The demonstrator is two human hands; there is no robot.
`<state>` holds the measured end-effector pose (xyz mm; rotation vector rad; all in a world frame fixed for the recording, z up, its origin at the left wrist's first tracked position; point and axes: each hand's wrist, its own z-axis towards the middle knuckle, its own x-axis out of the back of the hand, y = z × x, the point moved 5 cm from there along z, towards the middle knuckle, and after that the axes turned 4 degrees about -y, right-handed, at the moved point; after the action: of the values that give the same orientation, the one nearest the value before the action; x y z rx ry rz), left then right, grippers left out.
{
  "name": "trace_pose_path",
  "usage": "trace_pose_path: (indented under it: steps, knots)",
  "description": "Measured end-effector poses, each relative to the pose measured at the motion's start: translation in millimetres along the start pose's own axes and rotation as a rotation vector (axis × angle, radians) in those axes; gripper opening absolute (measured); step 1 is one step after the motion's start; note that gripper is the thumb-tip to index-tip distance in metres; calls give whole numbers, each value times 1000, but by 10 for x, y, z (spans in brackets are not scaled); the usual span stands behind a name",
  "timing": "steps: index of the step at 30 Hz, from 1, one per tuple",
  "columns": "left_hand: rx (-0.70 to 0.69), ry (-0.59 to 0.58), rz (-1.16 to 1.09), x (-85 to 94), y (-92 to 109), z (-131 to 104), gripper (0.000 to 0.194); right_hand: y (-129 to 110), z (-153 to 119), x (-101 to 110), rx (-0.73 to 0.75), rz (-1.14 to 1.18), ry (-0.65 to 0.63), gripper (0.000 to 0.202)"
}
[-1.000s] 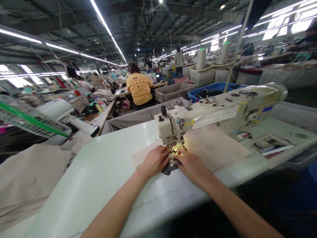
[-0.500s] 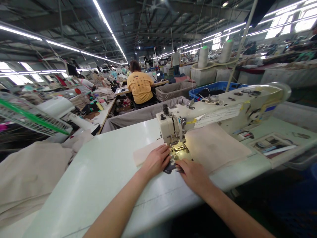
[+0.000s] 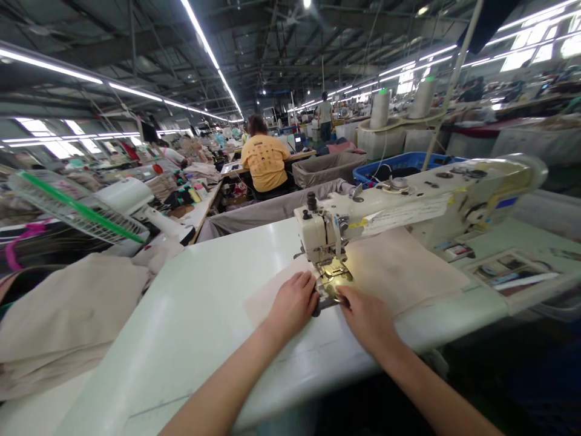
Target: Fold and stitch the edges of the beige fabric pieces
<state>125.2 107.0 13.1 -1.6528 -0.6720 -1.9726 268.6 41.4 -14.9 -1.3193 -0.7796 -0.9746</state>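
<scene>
A white sewing machine (image 3: pixel 394 206) stands on a pale green table, its lamp lighting the metal plate (image 3: pixel 336 272) under the needle. Left of the plate, my left hand (image 3: pixel 294 303) presses down on a beige fabric piece (image 3: pixel 263 298), fingers together and curled at the plate's edge. My right hand (image 3: pixel 367 315) is closed at the plate's front right corner, thumb and forefinger pinched; what they hold is hidden. Between both hands lies a small dark piece (image 3: pixel 324 304), partly covered. More beige fabric (image 3: pixel 403 266) spreads flat under the machine arm.
Beige fabric is piled (image 3: pixel 68 303) at the left, below a white fan (image 3: pixel 86 206) with a green rim. A parts tray (image 3: pixel 512 275) sits at the table's right. Behind the machine are grey cloth-lined bins (image 3: pixel 272 209), a blue basket (image 3: pixel 363 175) and a seated person in yellow (image 3: pixel 265 160).
The whole view has shifted slightly right and tilted. The left fabric piece sits at a different angle, turned with my left hand. My right hand stays close to the plate, now with less of the dark piece showing.
</scene>
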Motion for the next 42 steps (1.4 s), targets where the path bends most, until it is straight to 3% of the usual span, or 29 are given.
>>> trace_pose_path:
  steps: [4, 7, 9, 14, 16, 20, 26, 29, 32, 34, 42]
  knots:
    - [38, -55, -78, 97, 52, -202, 22, 48, -9, 1, 5, 46, 57, 32]
    - [-49, -59, -192, 135, -76, -270, 31, 98, -21, 15, 3, 115, 110, 32]
    - [-30, -83, -123, 125, -204, -289, 30, 147, -42, 40, -17, 194, 160, 31]
    - [512, -199, 207, 112, -478, -384, 26, 218, -139, 118, 45, 404, 258, 30]
    - [617, -225, 235, 131, -465, -425, 27, 205, -181, 128, 116, 440, 229, 29]
    - [642, -259, 253, 153, -423, -456, 27, 174, -256, 129, 194, 399, 126, 35]
    - [659, -286, 263, 188, -412, -482, 27, 57, -278, 102, 226, 92, -101, 49]
    - [534, -241, 270, 182, -253, -427, 23, -10, -272, 98, 251, -5, -178, 48]
    - [117, -127, 190, 99, 104, -295, 23, -51, -272, 96, 305, 11, -172, 50]
    - [-48, -53, 122, 38, 277, -226, 31, -56, -273, 83, 326, 26, -169, 53]
    - [37, -57, 88, -31, 279, -14, 38, -61, -195, 66, 289, 0, -198, 54]
